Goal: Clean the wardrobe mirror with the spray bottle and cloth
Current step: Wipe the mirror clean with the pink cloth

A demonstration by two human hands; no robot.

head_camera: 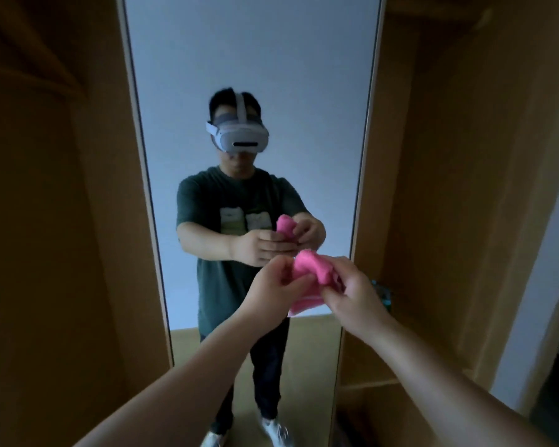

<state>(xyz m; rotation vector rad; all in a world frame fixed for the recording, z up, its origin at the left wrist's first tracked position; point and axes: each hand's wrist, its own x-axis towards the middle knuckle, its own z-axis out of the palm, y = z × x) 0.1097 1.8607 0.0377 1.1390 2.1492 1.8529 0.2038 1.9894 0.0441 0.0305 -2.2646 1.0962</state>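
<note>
Between both hands, at chest height: pink cloth [313,269], bunched into a loose wad. A flatter corner hangs below the knuckles. The wad's long axis runs slantwise, from high by the left hand [271,285] to low under the right hand [355,298].

Hands: both curled onto the cloth and pinching it with fingertips and thumb. They sit close together, almost touching across the fabric. Forearms are stretched forward and converge on the wad.

Mirror [239,75]: straight ahead beyond the hands, a tall narrow pane with its long axis upright, set in the wardrobe [449,188]. The cloth is apart from the glass, with no contact visible. The hands' reflection shows just above and left of them, so the pane looks near. Neither hand is clearly nearer; the right one sits closer to the pane's right edge.

Teal object [383,293]: just beyond the right hand, on a shelf to the right of the pane and mostly hidden by that hand. It may be the spray bottle; cannot tell.

Judgement: the cloth is being gathered into a wiping pad and wiping has not begun. The next move is a forward push onto the glass. The right hand seems better placed to reach the teal object, and the left could carry the wad alone.
</note>
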